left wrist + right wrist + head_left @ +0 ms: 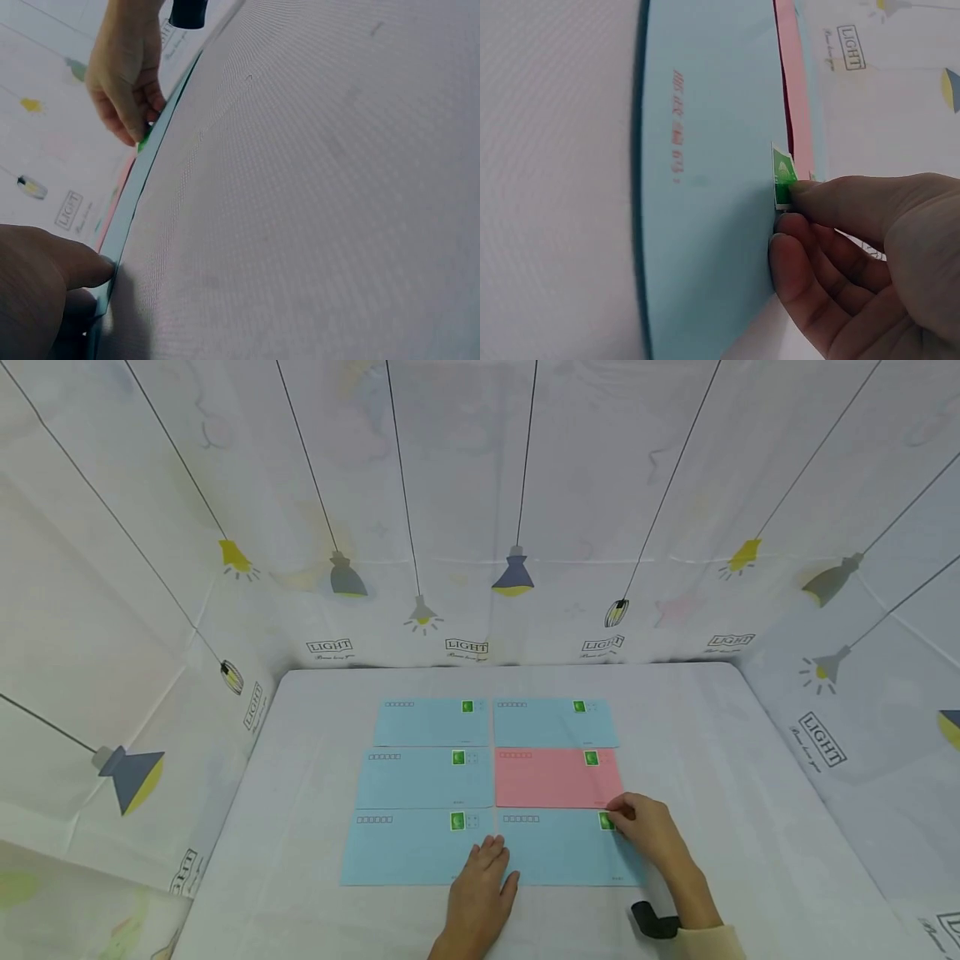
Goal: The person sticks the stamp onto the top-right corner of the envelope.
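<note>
A blue envelope (555, 852) lies at the lower right of a two-column layout. At its top right corner my right hand (648, 831) pinches a small green stamp (783, 178) between thumb and curled fingers. The fingertips partly cover the stamp. My left hand (480, 897) rests flat with extended fingers where the two lower envelopes meet, touching the lower left blue envelope (405, 852). In the left wrist view its thumb (86, 266) lies at the envelope's edge. Just above the right hand's envelope is a pink envelope (551, 785) with its own green stamp (591, 758).
More blue envelopes lie behind, including one at the upper left (420, 727) and one at the upper right (551, 727), each bearing a green stamp. A white cloth (285, 827) covers the table. A black object (652, 921) shows beside the right wrist. Lamp-printed sheets surround the table.
</note>
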`<state>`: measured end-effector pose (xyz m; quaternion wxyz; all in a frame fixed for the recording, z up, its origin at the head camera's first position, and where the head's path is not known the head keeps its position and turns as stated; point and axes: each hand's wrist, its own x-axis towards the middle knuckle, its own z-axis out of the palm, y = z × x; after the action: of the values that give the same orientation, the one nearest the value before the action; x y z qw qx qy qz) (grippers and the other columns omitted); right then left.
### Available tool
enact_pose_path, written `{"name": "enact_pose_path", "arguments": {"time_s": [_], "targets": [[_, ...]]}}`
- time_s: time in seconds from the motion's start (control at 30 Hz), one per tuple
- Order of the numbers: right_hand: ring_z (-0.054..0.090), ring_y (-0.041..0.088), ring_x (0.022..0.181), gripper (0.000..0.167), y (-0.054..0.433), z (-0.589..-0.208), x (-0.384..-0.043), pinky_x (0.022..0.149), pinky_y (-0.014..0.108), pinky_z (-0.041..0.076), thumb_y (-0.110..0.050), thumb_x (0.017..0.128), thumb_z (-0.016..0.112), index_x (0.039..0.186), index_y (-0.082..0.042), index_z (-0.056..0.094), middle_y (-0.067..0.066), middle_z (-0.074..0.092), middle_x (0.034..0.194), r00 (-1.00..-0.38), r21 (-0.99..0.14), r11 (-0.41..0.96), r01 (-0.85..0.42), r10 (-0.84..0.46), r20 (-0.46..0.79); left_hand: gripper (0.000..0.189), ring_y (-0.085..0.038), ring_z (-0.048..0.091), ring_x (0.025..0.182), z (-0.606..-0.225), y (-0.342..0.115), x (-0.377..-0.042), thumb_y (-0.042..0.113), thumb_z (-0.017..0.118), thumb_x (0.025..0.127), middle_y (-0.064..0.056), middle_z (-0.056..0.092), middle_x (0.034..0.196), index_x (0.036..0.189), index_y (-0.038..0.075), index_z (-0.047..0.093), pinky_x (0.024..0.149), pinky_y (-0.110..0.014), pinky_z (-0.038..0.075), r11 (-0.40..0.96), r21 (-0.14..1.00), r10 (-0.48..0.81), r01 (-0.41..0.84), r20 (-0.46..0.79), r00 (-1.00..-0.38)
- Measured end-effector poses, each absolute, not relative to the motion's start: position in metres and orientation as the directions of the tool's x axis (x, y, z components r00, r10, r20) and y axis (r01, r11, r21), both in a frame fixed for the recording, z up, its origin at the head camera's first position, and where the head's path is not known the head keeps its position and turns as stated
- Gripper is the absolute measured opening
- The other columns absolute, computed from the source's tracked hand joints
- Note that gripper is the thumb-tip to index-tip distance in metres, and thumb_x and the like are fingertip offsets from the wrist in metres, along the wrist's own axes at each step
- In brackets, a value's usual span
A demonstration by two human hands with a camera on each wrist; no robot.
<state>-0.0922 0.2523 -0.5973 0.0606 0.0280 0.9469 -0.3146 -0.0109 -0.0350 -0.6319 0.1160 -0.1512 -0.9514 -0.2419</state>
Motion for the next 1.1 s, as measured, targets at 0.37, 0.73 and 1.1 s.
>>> {"name": "enact_pose_path", "arguments": {"time_s": [0.37,0.73,1.1], "targets": [[0.058,0.017,0.078,0.010,0.250,-0.600,-0.093,0.071,0.031,0.056,-0.010,0.091,0.071,0.099,-0.004,0.071,0.007,0.069,0.090,-0.996,-0.543,0.838,0.051,0.002,-0.090,0.035,-0.021,0.064,0.126,-0.631,-0.035,-0.010,0.024,0.078,0.087,-0.011,0.070,0.129,0.113,0.002,0.074,0.105,-0.043,0.053,0.838,0.421,0.236,0.348,0.296,-0.926],[0.056,0.017,0.078,0.012,0.248,-0.599,-0.091,0.070,0.031,0.055,-0.010,0.091,0.071,0.100,-0.004,0.075,0.007,0.068,0.090,-0.997,-0.526,0.850,0.034,-0.004,-0.071,0.034,-0.022,0.064,0.126,-0.626,-0.035,-0.010,0.023,0.077,0.088,-0.011,0.070,0.129,0.114,0.002,0.073,0.105,-0.043,0.053,0.839,0.427,0.233,0.337,0.278,-0.932],[0.055,0.015,0.077,0.013,0.246,-0.602,-0.089,0.070,0.030,0.055,-0.011,0.091,0.071,0.101,-0.004,0.074,0.006,0.067,0.090,-0.998,-0.524,0.851,0.038,0.004,-0.066,0.033,-0.024,0.066,0.123,-0.613,-0.039,-0.016,0.027,0.073,0.091,-0.012,0.071,0.127,0.112,0.001,0.074,0.102,-0.043,0.055,0.852,0.409,0.263,0.327,0.205,-0.943]]}}
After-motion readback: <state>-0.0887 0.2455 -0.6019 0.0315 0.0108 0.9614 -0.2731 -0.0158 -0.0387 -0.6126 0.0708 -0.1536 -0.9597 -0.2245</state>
